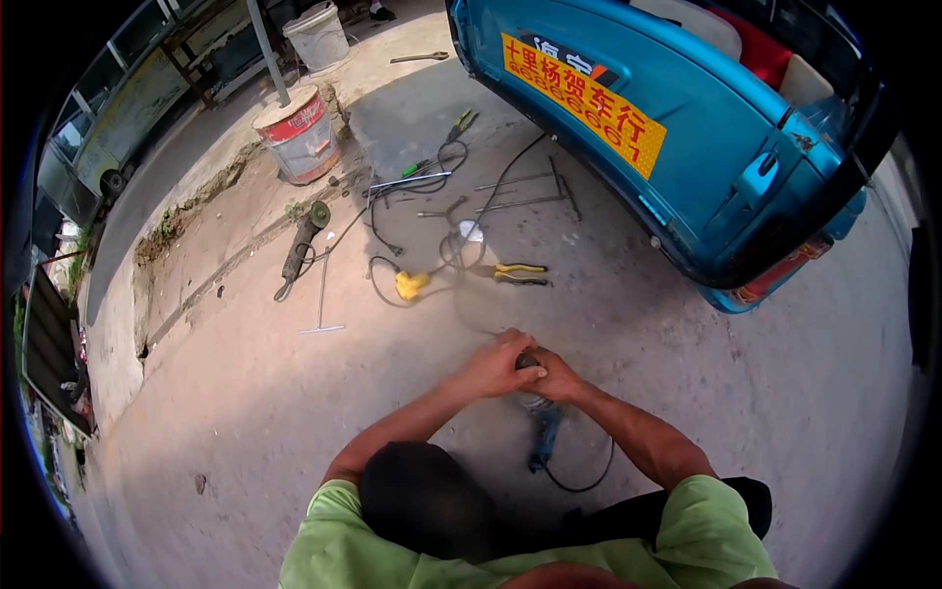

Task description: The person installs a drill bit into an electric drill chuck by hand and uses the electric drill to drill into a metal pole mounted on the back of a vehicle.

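Note:
My left hand and my right hand meet in front of my knees, fingers closed around a small dark round piece. Whether this piece is part of the tool below is unclear. Just under my right hand is a blue corded power tool with a greyish head, partly hidden by the hand. Its black cord loops off to the right. Beyond my hands lie yellow-and-black handled pliers and a yellow plug or socket.
A teal vehicle stands at upper right. An angle grinder, a T-handle wrench, metal rods and tangled cables lie on the concrete. A paint bucket holding a pole, a white bucket and a wrench are farther off.

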